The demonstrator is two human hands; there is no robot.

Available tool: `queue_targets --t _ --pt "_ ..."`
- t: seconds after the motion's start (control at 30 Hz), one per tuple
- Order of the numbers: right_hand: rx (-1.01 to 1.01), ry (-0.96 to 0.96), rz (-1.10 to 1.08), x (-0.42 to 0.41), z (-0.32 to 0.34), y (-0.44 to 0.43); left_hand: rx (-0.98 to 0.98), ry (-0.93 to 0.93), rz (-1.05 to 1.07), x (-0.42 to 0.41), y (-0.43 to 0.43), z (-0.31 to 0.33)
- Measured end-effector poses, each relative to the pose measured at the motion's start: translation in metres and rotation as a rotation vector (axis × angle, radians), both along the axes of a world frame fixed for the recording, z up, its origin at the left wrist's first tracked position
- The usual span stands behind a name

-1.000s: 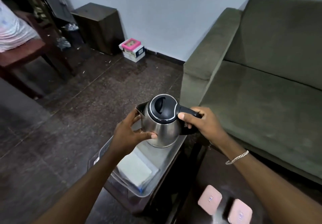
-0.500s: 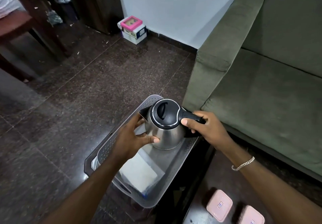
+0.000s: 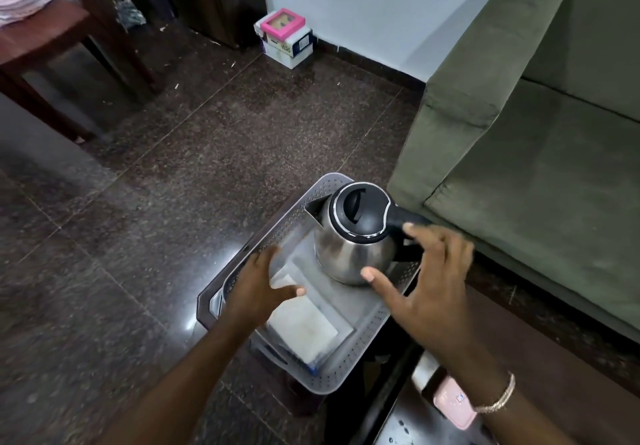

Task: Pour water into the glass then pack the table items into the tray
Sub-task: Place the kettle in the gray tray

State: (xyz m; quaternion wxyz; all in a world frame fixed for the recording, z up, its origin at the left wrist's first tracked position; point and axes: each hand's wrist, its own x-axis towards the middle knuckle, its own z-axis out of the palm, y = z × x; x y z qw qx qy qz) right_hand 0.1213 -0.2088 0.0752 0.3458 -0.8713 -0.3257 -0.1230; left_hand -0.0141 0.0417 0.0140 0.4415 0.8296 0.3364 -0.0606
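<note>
A steel kettle (image 3: 349, 247) with a black lid and handle stands upright at the far end of the grey perforated tray (image 3: 356, 368). A white folded cloth (image 3: 304, 330) lies in the tray's near part. My left hand (image 3: 258, 290) hovers over the tray's left side, fingers spread, holding nothing. My right hand (image 3: 429, 281) is just right of the kettle, fingers apart, off the handle. No glass is visible.
The tray rests on a small dark table (image 3: 207, 306). A green sofa (image 3: 526, 153) is close on the right. A pink item (image 3: 453, 406) lies on a dark surface at lower right. Stacked boxes (image 3: 285, 37) stand by the wall; a wooden table (image 3: 52, 39) is at far left.
Both hands held the kettle above the tray before; now the kettle stands in the tray and both hands have let go and drawn back, fingers spread.
</note>
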Motion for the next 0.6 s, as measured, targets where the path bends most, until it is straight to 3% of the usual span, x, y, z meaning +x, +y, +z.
queue_targets --t 0.1,0.17,0.27,0.4,0.6 --pt "0.016 -0.023 0.116 -0.045 -0.018 0.020 0.185 0.185 -0.210 -0.006 -0.001 -0.003" --pt "-0.063 0.128 0.192 -0.068 -0.032 0.035 0.300 0.270 -0.311 -0.006 -0.007 -0.006" --pt "-0.336 0.403 0.274 -0.085 -0.052 0.053 0.402 0.344 -0.336 -0.003 -0.012 -0.010" --pt "-0.592 0.504 0.340 -0.098 -0.070 0.065 0.406 0.454 -0.258 0.000 -0.014 -0.013" --pt "-0.614 0.481 0.368 -0.104 -0.077 0.061 0.291 0.428 -0.215 0.001 -0.005 -0.013"
